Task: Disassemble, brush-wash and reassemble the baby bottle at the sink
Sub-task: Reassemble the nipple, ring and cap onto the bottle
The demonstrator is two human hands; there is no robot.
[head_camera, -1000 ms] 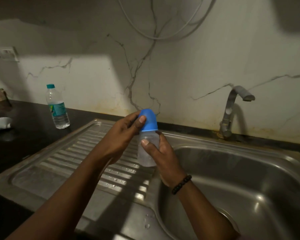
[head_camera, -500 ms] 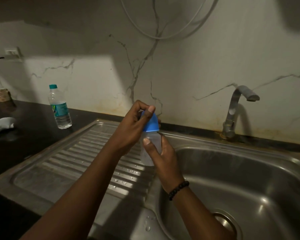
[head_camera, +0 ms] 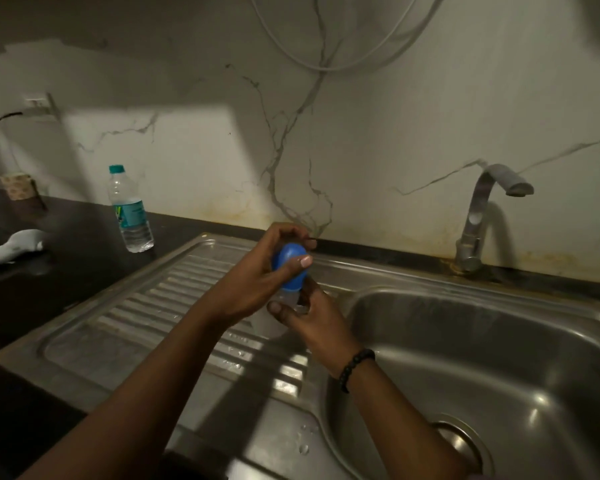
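Observation:
I hold a small clear baby bottle over the ridged drainboard, just left of the sink basin. Its blue cap is on top, tilted toward me. My left hand wraps round the blue cap, thumb across its front. My right hand, with a dark bead bracelet on the wrist, grips the clear body from below. Most of the bottle body is hidden by my fingers.
A curved metal tap stands behind the basin at the right. A plastic water bottle stands on the dark counter at the left, with a white object and a small patterned cup further left. Water drops lie on the drainboard.
My left hand has closed further round the blue cap, and the bottle has tilted and dropped a little toward the drainboard. The right hand keeps its hold on the body.

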